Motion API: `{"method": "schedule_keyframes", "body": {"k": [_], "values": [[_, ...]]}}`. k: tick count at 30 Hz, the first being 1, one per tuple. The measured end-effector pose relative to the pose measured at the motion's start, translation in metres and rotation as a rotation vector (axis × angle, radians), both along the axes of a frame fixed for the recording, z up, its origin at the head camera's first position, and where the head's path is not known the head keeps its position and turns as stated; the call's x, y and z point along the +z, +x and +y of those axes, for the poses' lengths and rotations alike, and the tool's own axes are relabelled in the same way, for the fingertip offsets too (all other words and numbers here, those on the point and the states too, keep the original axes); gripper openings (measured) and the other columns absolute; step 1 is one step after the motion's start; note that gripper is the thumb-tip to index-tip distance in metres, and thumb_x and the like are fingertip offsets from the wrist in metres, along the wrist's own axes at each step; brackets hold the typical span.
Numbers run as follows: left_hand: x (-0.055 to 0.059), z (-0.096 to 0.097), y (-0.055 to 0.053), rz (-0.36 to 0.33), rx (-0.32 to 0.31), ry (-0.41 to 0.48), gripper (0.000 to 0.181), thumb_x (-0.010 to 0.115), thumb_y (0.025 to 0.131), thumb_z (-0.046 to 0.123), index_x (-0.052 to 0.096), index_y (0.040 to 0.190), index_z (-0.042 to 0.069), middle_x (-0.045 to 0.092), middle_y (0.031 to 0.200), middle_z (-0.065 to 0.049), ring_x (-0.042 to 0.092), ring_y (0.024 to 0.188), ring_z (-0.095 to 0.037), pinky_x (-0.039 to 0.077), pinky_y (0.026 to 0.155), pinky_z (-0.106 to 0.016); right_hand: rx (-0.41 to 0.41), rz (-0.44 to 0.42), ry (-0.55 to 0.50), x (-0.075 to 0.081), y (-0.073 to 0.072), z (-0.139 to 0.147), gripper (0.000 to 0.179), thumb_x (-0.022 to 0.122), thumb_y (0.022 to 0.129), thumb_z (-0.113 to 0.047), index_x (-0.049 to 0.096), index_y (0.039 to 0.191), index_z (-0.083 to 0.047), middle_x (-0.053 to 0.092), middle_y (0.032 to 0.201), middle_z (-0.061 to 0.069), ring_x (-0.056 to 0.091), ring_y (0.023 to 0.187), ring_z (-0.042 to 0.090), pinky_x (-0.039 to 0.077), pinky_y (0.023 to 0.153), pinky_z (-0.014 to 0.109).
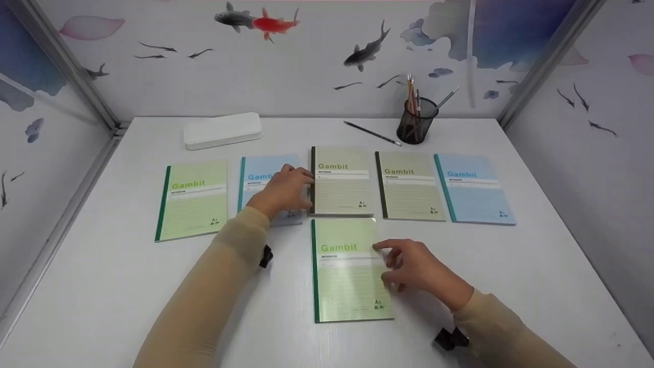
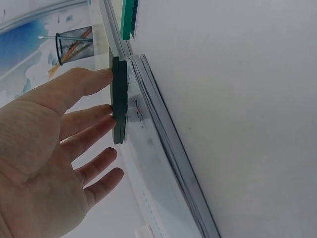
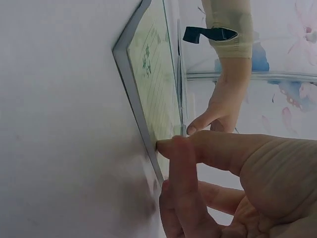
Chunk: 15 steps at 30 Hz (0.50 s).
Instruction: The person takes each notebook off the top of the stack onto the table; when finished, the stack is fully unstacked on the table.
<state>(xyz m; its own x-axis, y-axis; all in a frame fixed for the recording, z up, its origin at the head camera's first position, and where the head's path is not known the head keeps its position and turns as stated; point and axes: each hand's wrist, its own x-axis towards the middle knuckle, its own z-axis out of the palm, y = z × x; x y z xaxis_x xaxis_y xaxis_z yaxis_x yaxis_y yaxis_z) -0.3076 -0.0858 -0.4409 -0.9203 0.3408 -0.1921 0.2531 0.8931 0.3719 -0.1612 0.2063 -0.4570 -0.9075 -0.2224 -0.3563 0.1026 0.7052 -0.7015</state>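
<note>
In the head view my left hand reaches over a blue notebook, hiding part of its cover. Its fingertips touch the dark spine of the middle khaki notebook; in the left wrist view the thumb and two fingers rest along this spine, which shows two layers. A green notebook lies flat in front of the khaki one, nearer to me. My right hand is at its right edge, index fingertip and thumb touching there. The right wrist view shows the thumb on the edge of this green notebook.
Another green notebook lies at the left. A second khaki notebook and another blue notebook lie to the right in the row. Behind stand a white case and a black mesh pen cup, with a pencil lying beside it.
</note>
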Motion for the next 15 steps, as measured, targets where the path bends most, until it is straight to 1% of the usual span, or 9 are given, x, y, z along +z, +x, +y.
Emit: {"method": "schedule_keyframes", "body": {"k": [5,8,10,12,15], "values": [[0.000,0.000,-0.001,-0.009,0.021,0.006,0.065,0.081,0.089,0.028,0.057,0.148,0.016,0.049,0.156,0.002,0.038,0.144,-0.027,0.036,0.122,-0.046,0.026,0.012,0.012,0.000,-0.003,0.003,0.060,0.085,0.078,-0.001,0.067,0.133,-0.016,0.062,0.096,0.008,0.060,0.064,0.018,0.055,0.049,0.030],[0.000,0.000,-0.001,-0.023,0.027,0.011,0.066,0.081,0.089,0.029,0.057,0.149,0.016,0.048,0.156,0.002,0.038,0.145,-0.027,0.036,0.122,-0.046,0.017,0.006,-0.003,0.000,-0.007,0.003,0.052,0.084,0.082,-0.006,0.068,0.130,-0.017,0.062,0.097,0.007,0.058,0.058,0.017,0.051,0.048,0.028],[0.000,0.000,0.000,-0.032,0.030,0.014,0.066,0.081,0.090,0.029,0.056,0.149,0.016,0.048,0.157,0.002,0.037,0.145,-0.027,0.036,0.122,-0.046,0.011,0.016,-0.019,0.000,-0.011,0.003,0.045,0.083,0.086,-0.010,0.069,0.128,-0.016,0.063,0.097,0.007,0.058,0.056,0.017,0.050,0.049,0.027],[-0.001,0.000,0.000,-0.033,0.032,0.018,0.067,0.081,0.090,0.029,0.056,0.150,0.016,0.047,0.157,0.002,0.037,0.146,-0.027,0.036,0.122,-0.046,0.013,0.043,-0.042,0.000,-0.017,0.002,0.039,0.081,0.088,-0.013,0.070,0.126,-0.015,0.064,0.097,0.007,0.059,0.058,0.017,0.050,0.049,0.028],[-0.001,0.000,0.000,-0.032,0.034,0.024,0.067,0.081,0.089,0.028,0.055,0.150,0.016,0.047,0.157,0.002,0.037,0.146,-0.027,0.036,0.122,-0.046,0.036,0.087,-0.092,0.000,-0.029,0.001,0.035,0.078,0.091,-0.015,0.071,0.124,-0.011,0.065,0.099,0.009,0.062,0.064,0.019,0.054,0.053,0.031]]}}
